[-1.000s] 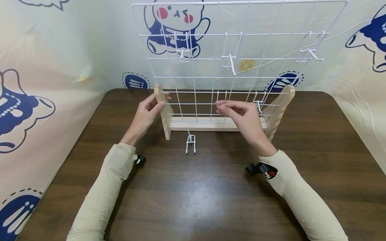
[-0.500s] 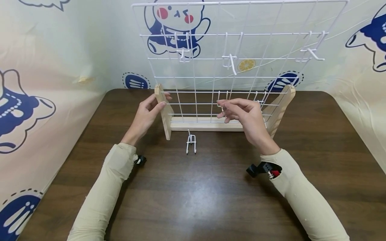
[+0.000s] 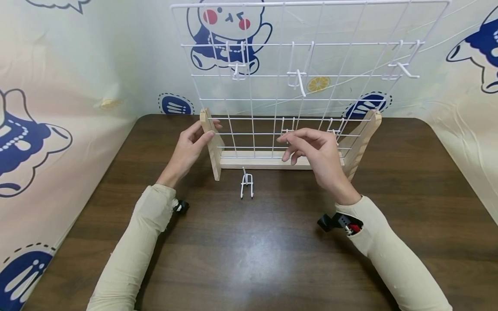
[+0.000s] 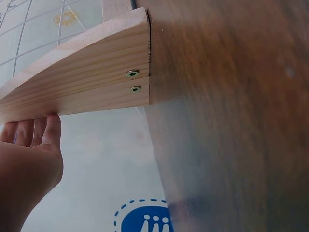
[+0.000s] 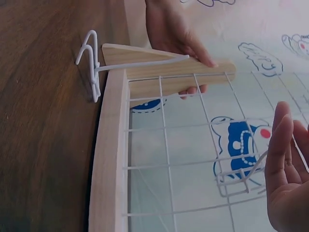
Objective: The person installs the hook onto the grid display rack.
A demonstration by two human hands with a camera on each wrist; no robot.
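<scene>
A white wire grid rack (image 3: 252,100) stands on wooden legs at the back of the table. My left hand (image 3: 186,147) grips its left wooden side panel (image 3: 210,144), thumb in front and fingers behind; the left wrist view shows fingertips on the panel's edge (image 4: 72,77). At the rack's lower middle, a white wire hook (image 5: 234,186) hangs on the grid. My right hand (image 3: 317,153) is just in front of it, fingers loosely bent and apart, partly covering the hook in the head view. Another white hook (image 3: 247,183) lies loose on the table before the rack.
Three white hooks, including the middle one (image 3: 297,80), hang along the upper grid. One more hook (image 3: 333,131) hangs low on the right, partly behind my right hand. The right wooden panel (image 3: 362,140) stands beyond it. A printed cloth backdrop (image 3: 116,65) rises behind the brown table (image 3: 249,250).
My right hand's fingers have come off the hook at the lower middle and spread, leaving it on the grid. The left hand stays on the side panel.
</scene>
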